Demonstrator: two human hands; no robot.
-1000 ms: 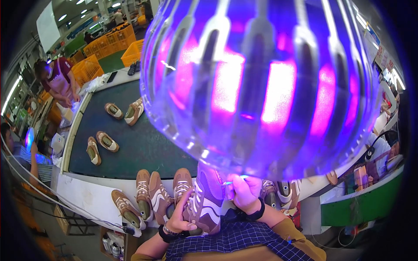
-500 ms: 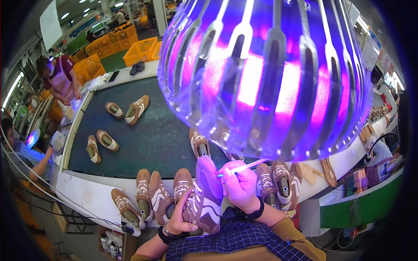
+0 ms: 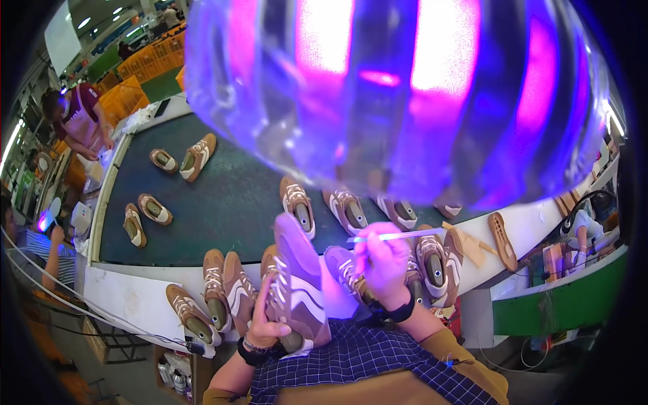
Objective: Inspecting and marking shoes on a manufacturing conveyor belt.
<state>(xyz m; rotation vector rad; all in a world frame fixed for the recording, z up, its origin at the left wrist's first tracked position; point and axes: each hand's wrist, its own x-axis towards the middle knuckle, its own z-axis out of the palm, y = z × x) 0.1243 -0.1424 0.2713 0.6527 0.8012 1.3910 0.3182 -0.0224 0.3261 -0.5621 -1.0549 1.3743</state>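
- While I am looking down through the head camera, a dark green conveyor belt (image 3: 229,196) is stretching away from a white work ledge (image 3: 135,297), both bending toward the rim of the picture.
- A big translucent lamp housing (image 3: 405,94), glowing pink and purple, is filling the upper middle and right and hiding much of the room behind it.
- Orange crates (image 3: 128,91) are standing at the far end, and another person in a dark red top (image 3: 84,125) is bending over the belt's far left corner.
- Brown and white shoes are lying loose on the belt (image 3: 196,155) and in a row along the ledge (image 3: 219,290).
- My left hand (image 3: 266,327) is closing around the heel end of a brown sneaker (image 3: 293,277) with white stripes, gripping it from the side with the thumb along its edge.
- That sneaker is sitting just above the ledge's near edge, in front of my checked apron (image 3: 364,361); its long axis is running away from me, toe pointing up toward the belt and sole side turned to my right.
- My right hand (image 3: 385,263) is pinching a thin white brush (image 3: 398,235) in a narrow grip, the stick lying nearly level and its far end pointing right.
- The right hand is hovering just beside the sneaker; I cannot tell whether the brush is touching it.
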